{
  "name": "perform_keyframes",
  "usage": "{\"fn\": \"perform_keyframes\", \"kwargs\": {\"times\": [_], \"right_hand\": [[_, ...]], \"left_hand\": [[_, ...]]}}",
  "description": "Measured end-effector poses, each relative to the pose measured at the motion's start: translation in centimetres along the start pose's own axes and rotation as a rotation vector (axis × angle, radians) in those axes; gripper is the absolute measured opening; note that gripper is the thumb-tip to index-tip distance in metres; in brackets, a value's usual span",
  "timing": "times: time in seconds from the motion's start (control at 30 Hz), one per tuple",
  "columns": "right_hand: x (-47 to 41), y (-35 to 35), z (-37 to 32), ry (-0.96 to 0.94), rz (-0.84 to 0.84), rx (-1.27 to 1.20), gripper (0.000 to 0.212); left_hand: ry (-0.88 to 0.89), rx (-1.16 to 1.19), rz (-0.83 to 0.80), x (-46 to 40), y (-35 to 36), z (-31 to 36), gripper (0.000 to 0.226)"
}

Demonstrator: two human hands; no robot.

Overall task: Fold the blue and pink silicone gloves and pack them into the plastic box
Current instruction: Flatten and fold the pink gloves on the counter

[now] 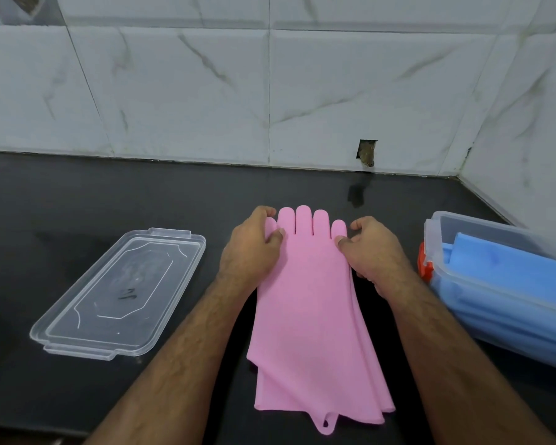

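A glossy black surface [77, 203] meets a wall of white marble-look tiles [190, 85]. At the left lies a clear plastic lid [119, 293], a flat rounded rectangle with raised rims, angled so its long side runs from near left to far right. At the centre, smooth matte pink silicone gloves [315, 316] lie flat in a stack, fingers pointing away toward the wall, flared cuffs toward the viewer, a small hanging loop at the near edge. The left hand [254, 245] pinches the stack's left edge at the thumb side, its grip closed on the pink material. The right hand [373, 248] pinches the right edge beside the little finger, grip likewise closed. At the far right sits a clear plastic box [450, 229] with an orange clasp [426, 264], holding folded blue silicone gloves [511, 277].
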State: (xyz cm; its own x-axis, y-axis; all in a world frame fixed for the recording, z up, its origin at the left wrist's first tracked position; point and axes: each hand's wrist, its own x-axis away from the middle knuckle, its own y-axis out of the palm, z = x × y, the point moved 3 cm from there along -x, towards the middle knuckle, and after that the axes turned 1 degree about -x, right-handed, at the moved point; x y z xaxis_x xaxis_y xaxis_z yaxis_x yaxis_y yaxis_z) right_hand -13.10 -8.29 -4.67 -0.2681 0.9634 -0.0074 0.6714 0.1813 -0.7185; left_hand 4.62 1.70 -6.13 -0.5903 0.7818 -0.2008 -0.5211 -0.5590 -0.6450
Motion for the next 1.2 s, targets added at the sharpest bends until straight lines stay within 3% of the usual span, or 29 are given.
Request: {"fn": "perform_keyframes", "kwargs": {"times": [0.27, 0.37, 0.5, 0.67, 0.87, 0.97, 1.03, 1.1, 1.2], "right_hand": [[0.0, 0.2, -0.3, -0.022, -0.010, 0.185, 0.040], [0.0, 0.3, -0.1, 0.000, -0.012, 0.121, 0.036], [-0.1, 0.3, -0.1, 0.002, 0.022, -0.012, 0.029], [-0.3, 0.3, -0.2, 0.006, 0.021, -0.047, 0.032], [-0.5, 0.5, -0.1, -0.041, 0.059, -0.117, 0.033], [-0.9, 1.0, -0.1, -0.083, 0.119, -0.166, 0.035], [-1.0, 1.1, -0.1, -0.094, 0.148, -0.204, 0.037], [-0.9, 1.1, -0.3, -0.079, 0.119, -0.249, 0.039], [-0.8, 0.3, 0.3, -0.059, 0.023, -0.178, 0.048]], "left_hand": [[-0.008, 0.111, 0.050, -0.3, -0.2, -0.2, 0.042], [-0.049, 0.072, 0.028, -0.4, 0.0, -0.5, 0.043], [-0.065, -0.148, 0.021, -0.5, 0.2, -0.5, 0.046], [-0.083, -0.138, 0.109, -0.5, -0.3, -1.1, 0.040], [-0.119, -0.173, 0.114, -0.1, -0.8, -0.9, 0.055], [-0.115, -0.060, 0.068, 0.0, -0.7, -0.6, 0.047], [-0.164, 0.171, 0.016, 0.1, -0.5, -0.5, 0.030], [-0.205, 0.345, -0.041, 0.3, -0.7, -0.6, 0.018], [-0.200, 0.416, -0.034, 0.2, -0.5, -0.4, 0.020]]}}
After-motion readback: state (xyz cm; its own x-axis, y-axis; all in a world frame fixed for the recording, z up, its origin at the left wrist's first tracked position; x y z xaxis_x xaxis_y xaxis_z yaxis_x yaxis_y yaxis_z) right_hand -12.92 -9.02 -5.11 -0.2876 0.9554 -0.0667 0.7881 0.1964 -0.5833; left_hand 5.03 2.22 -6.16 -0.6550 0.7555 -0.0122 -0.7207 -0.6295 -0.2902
